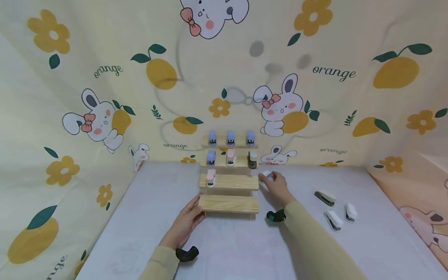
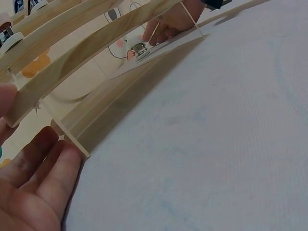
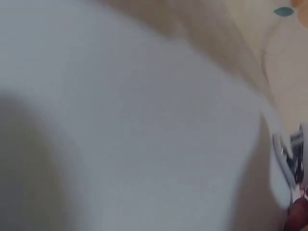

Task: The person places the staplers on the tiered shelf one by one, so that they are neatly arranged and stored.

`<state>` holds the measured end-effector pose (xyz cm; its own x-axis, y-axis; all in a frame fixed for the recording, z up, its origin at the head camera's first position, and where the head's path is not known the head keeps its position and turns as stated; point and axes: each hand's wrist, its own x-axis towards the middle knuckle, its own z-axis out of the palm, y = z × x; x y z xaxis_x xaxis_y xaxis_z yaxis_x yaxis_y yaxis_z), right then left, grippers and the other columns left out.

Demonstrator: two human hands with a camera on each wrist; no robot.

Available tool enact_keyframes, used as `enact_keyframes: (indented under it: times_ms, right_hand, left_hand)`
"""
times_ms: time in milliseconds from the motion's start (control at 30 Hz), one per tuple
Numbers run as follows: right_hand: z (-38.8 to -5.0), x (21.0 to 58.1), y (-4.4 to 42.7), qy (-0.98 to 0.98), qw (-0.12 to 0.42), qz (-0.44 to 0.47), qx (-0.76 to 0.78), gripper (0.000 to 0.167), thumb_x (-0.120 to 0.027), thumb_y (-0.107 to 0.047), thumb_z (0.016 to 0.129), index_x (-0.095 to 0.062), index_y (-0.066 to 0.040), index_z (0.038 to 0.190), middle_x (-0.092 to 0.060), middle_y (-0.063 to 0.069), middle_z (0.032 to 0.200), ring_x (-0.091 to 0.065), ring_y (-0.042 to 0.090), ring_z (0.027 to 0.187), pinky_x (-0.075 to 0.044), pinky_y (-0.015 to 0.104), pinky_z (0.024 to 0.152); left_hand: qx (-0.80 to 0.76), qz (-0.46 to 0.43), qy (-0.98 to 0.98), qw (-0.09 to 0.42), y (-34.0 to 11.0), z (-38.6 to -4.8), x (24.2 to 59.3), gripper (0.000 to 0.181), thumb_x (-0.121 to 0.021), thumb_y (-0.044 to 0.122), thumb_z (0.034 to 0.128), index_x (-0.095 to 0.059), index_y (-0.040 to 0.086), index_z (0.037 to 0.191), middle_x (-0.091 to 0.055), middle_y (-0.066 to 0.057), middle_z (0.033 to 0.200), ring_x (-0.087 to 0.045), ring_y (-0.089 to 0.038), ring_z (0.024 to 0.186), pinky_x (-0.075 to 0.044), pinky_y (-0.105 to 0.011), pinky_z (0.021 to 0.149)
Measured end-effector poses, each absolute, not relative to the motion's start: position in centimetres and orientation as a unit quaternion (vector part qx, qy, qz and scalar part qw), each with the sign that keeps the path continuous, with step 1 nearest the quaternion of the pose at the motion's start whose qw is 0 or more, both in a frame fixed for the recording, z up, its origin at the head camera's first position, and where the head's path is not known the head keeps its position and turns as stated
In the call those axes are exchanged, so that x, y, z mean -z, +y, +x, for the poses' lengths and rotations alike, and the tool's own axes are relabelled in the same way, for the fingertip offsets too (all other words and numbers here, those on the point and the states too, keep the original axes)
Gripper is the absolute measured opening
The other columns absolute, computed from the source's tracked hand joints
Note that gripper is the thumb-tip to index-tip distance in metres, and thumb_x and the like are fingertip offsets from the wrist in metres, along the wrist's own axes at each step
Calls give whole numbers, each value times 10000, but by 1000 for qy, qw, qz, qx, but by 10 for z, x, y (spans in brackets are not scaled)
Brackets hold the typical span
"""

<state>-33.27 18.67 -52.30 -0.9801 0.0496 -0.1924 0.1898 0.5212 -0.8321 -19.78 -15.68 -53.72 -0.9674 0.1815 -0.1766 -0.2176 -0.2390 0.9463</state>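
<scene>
A stepped wooden display rack (image 1: 229, 204) stands on the table. My left hand (image 1: 187, 219) grips the left end of its lowest shelf, with fingers beside the thin leg (image 2: 65, 127) in the left wrist view. Just right of the rack, my right hand (image 1: 278, 188) holds a white stapler (image 1: 266, 175) between thumb and fingers. That stapler (image 3: 294, 161) shows at the right edge of the blurred right wrist view. Several small staplers stand on the upper shelves: blue ones (image 1: 230, 138), pink ones (image 1: 210, 177) and a whitish one with a dark base (image 1: 252, 159).
On the table's right side lie three more staplers: one with a dark base (image 1: 325, 197) and two white ones (image 1: 333, 220). A patterned cloth (image 1: 217, 70) hangs behind and around the white table (image 1: 245, 249).
</scene>
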Motion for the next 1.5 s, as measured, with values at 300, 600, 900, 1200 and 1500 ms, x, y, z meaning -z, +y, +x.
enact_keyframes:
  times_ms: [300, 600, 900, 1200, 1500]
  right_hand:
    - [-334, 521, 176, 883, 55, 98, 455, 990, -523, -659, 876, -186, 24, 1508, -236, 295, 1494, -195, 453, 1375, -197, 583, 1121]
    - [-331, 515, 176, 892, 27, 119, 436, 796, -501, -550, 937, -278, -24, 1492, -279, 293, 1452, -238, 453, 1337, -214, 580, 1102]
    - [-329, 516, 178, 864, 50, 124, 486, 793, -633, -470, 894, -337, 11, 1451, -322, 264, 1440, -288, 410, 1310, -286, 538, 1094]
    - [-331, 523, 185, 848, 82, 129, 507, 870, -691, -563, 817, -374, -24, 1422, -362, 219, 1425, -347, 360, 1285, -327, 516, 1083]
    - [-328, 525, 188, 791, 43, 98, 602, 791, -728, -509, 813, -369, -63, 1359, -491, 156, 1303, -472, 284, 1162, -424, 417, 958]
  left_hand:
    - [-779, -12, 613, 130, -158, -198, 535, 610, -529, 211, 1002, -250, 194, 1544, -150, -149, 1590, -333, -295, 1378, -365, -391, 1078]
    - [-782, 8, 610, 129, -151, -199, 533, 624, -527, 229, 1005, -228, 180, 1550, -156, -154, 1587, -337, -294, 1372, -364, -379, 1075]
    - [-776, -10, 617, 127, -150, -198, 535, 596, -502, 211, 1014, -238, 193, 1547, -151, -136, 1592, -335, -300, 1375, -358, -399, 1080]
    - [-774, -25, 620, 127, -151, -199, 537, 598, -525, 249, 1004, -261, 235, 1541, -178, -108, 1589, -361, -275, 1364, -384, -373, 1063]
    - [-772, -33, 623, 121, -152, -198, 537, 586, -522, 246, 1006, -272, 249, 1536, -181, -107, 1589, -364, -267, 1363, -387, -373, 1061]
